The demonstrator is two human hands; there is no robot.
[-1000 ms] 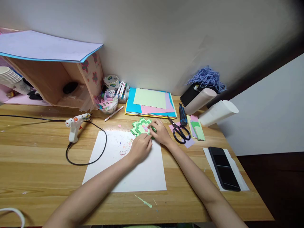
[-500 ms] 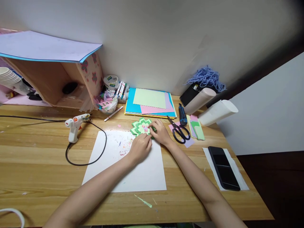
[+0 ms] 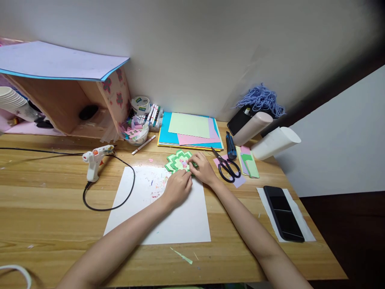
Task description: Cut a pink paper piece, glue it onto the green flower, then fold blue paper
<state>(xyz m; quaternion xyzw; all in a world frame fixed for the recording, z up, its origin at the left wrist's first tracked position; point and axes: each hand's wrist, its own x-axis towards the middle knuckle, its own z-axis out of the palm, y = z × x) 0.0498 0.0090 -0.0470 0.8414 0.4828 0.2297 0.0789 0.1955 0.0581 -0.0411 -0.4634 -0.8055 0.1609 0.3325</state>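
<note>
A layered green paper flower with small pink and lilac pieces at its centre lies at the far edge of a white paper sheet. My left hand is closed at the flower's near edge, its fingertips hidden beneath it. From the right, my right hand curls over the flower, thumb and fingers closed on its right side by the centre pieces. Both hands nearly touch each other. Coloured specks and marks dot the sheet left of my left hand.
Left lies a white glue gun with its black cord looping onto the sheet. Black-handled scissors and a utility knife are right of my hands. Behind are stacked coloured papers and a tub of scraps. A phone lies far right.
</note>
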